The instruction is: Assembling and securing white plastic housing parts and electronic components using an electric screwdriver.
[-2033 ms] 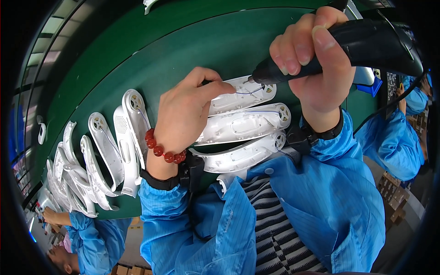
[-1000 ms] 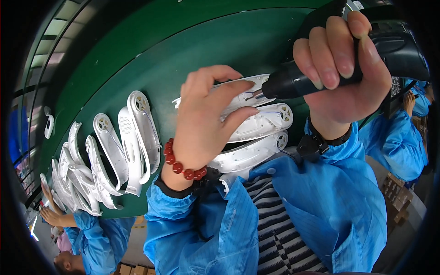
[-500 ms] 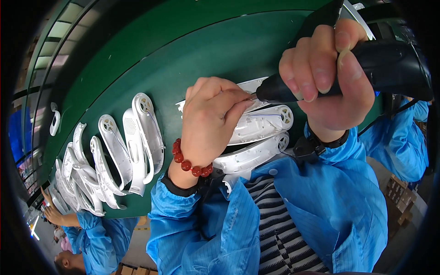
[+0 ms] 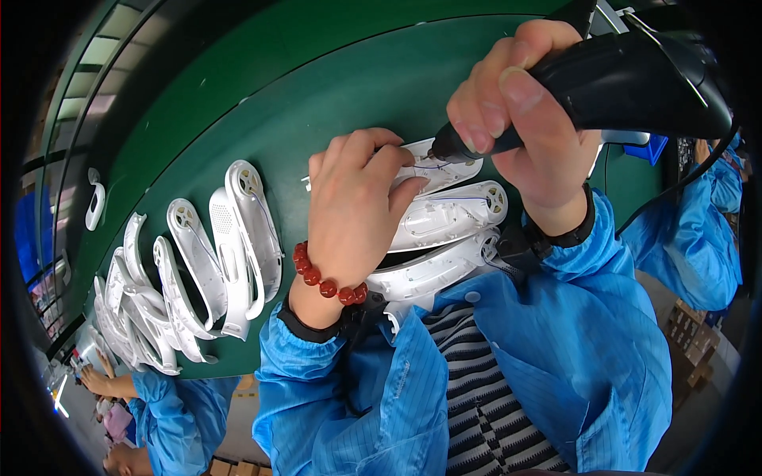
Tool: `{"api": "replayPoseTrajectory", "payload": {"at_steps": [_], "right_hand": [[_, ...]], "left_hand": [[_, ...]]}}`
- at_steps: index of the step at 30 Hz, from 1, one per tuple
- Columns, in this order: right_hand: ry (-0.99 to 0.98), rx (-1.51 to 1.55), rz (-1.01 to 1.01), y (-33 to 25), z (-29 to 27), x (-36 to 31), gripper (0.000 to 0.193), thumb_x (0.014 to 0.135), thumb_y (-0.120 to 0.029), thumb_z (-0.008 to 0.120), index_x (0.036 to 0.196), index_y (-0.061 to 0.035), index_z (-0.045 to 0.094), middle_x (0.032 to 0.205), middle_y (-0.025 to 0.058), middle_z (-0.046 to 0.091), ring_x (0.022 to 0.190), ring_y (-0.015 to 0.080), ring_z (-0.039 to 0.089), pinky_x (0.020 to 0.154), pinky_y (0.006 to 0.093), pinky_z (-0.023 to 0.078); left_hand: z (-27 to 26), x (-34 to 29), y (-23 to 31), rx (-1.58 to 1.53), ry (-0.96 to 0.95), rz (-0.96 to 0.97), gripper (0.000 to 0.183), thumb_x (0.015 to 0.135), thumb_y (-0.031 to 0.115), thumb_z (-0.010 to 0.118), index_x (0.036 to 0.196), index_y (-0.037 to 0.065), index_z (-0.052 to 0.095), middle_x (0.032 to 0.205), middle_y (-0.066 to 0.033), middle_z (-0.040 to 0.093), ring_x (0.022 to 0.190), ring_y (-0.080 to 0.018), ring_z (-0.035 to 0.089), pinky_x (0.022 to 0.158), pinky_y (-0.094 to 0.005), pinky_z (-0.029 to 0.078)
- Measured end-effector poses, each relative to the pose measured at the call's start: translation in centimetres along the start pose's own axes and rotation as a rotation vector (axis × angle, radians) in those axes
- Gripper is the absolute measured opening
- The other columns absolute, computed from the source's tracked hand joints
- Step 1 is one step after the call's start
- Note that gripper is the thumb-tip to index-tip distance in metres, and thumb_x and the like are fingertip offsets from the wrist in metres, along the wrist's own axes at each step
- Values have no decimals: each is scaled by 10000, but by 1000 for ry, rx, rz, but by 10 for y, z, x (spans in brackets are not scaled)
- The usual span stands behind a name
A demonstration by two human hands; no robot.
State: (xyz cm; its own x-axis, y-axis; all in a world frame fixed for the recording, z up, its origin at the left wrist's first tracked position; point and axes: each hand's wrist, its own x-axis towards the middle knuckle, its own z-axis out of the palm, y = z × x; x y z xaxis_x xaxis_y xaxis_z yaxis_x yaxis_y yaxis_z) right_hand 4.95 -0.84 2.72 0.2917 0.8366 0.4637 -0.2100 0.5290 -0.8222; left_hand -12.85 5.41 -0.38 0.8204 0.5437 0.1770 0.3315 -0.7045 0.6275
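My right hand (image 4: 528,119) is wrapped round a black electric screwdriver (image 4: 627,83), held slanting down to the left. Its tip meets a white curved plastic shell (image 4: 435,181) with a thin blue wire inside. Over the left part of that shell lies my left hand (image 4: 349,194), fingers bent and thumb beside the index finger, gripping it and hiding much of it. Whether something small sits between these fingertips is hidden. Nearer to me lie a second white shell (image 4: 444,216) with a round end and a third white shell (image 4: 432,268).
Several white shells (image 4: 210,266) crowd the left of the green table (image 4: 317,95). A small white part (image 4: 95,206) lies at the far left. At right are a blue bin (image 4: 649,149) and a black cable (image 4: 675,189). Co-workers in blue sleeves (image 4: 178,408) are on both sides.
My right hand and the screwdriver have moved left and up, bringing the tip onto the shell. The left fingers have drawn back from the screwdriver tip and loosened from their pinch.
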Motion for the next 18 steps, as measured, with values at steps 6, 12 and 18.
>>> {"api": "replayPoseTrajectory", "payload": {"at_steps": [6,12,18], "right_hand": [[17,-18,-3,8,4,1,159,933,-43,486,1085,-52,439,704,82,505,533,151,474,524,310,436],[11,-215,-1,5,8,1,145,913,-16,516,1020,-41,421,684,85,511,503,146,479,499,303,438],[-112,-551,-110,4,10,-7,273,860,-80,625,1051,-43,434,786,81,565,624,148,574,575,286,480]], "left_hand": [[-3,-1,-2,-2,7,-5,204,737,159,744,907,72,670,1012,-29,617,955,-245,552,833,-374,379],[-6,2,-1,-2,-36,-32,189,752,144,736,916,71,676,1026,-49,633,977,-260,572,847,-376,384],[-7,5,-1,107,-113,-29,277,765,163,726,992,65,600,941,-94,638,896,-295,600,790,-402,393]]}}
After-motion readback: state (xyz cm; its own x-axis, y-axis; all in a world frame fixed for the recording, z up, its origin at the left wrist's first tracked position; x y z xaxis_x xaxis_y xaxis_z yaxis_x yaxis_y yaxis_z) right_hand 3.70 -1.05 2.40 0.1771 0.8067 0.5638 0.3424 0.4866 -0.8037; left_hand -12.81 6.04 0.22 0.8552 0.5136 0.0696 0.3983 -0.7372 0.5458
